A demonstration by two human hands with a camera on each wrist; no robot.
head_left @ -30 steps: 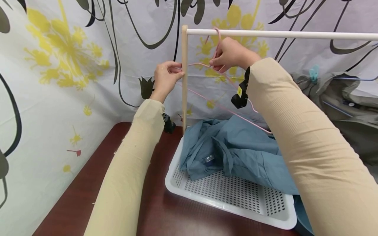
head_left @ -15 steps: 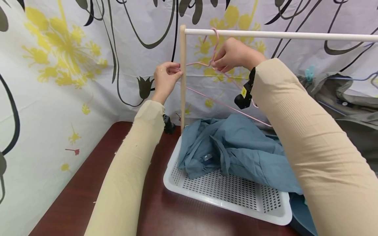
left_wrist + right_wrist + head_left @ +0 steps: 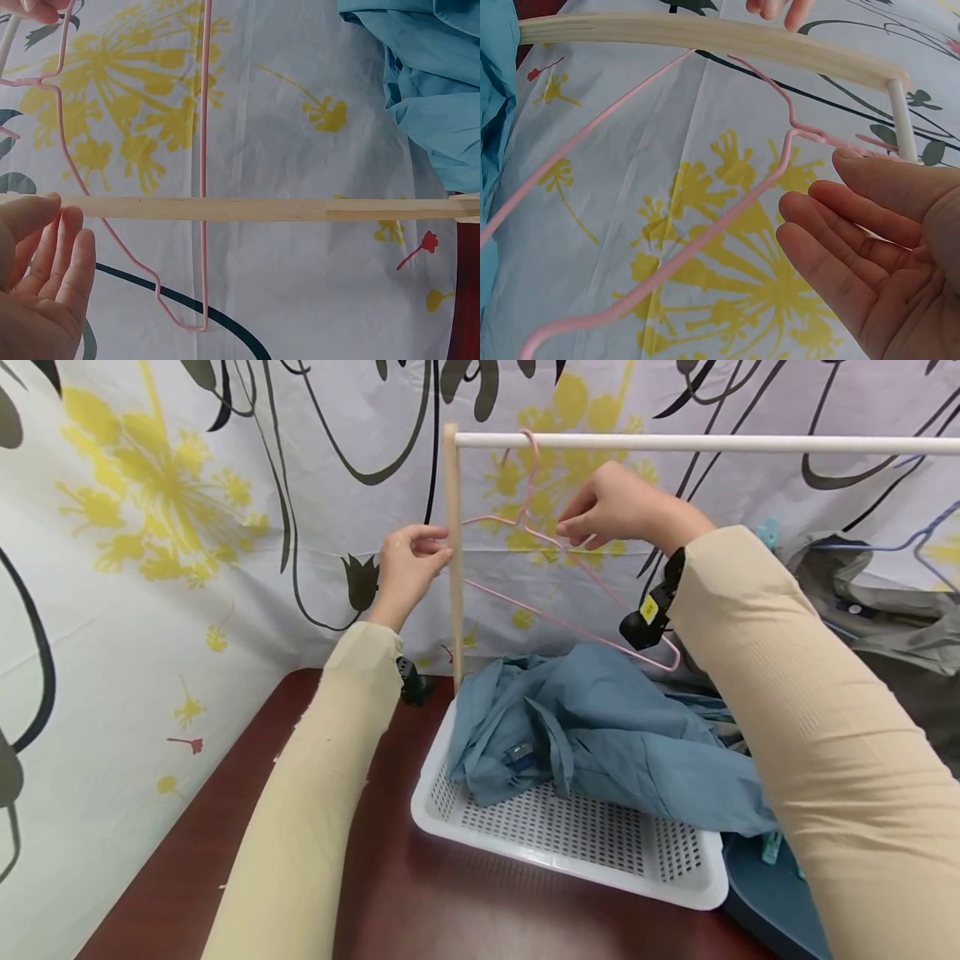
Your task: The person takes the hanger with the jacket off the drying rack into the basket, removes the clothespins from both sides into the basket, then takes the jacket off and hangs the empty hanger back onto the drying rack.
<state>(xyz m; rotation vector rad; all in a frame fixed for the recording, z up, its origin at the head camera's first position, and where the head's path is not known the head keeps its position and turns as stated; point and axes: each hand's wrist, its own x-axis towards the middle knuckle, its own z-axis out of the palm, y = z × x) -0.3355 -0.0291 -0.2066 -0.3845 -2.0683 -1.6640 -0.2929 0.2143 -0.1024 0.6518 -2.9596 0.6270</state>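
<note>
A pink wire hanger (image 3: 526, 515) hangs by its hook from the white rail (image 3: 675, 442), near the rail's left end, with nothing on it. My right hand (image 3: 626, 510) is just right of the hanger's neck, its fingers loosely bent and holding nothing. In the right wrist view, a gap shows between the thumb and fingers of that hand (image 3: 885, 247). My left hand (image 3: 408, 564) is at the wooden post (image 3: 454, 577), fingertips right at its edge. The left wrist view shows its relaxed fingers (image 3: 71, 259) beside the post, with the hanger's left end past the post.
Below the hanger, a white perforated basket (image 3: 562, 862) stands on the dark red table (image 3: 420, 893), with a blue garment (image 3: 600, 727) heaped in it. At right are a grey garment (image 3: 892, 610) on a blue hanger (image 3: 926, 531) and a dark blue container (image 3: 780, 902). A patterned curtain (image 3: 300, 485) hangs behind.
My right hand has let go of the pink hanger's neck and moved right. The hanger stays on the rail. My left hand stays by the post while the view shifts slightly to the right.
</note>
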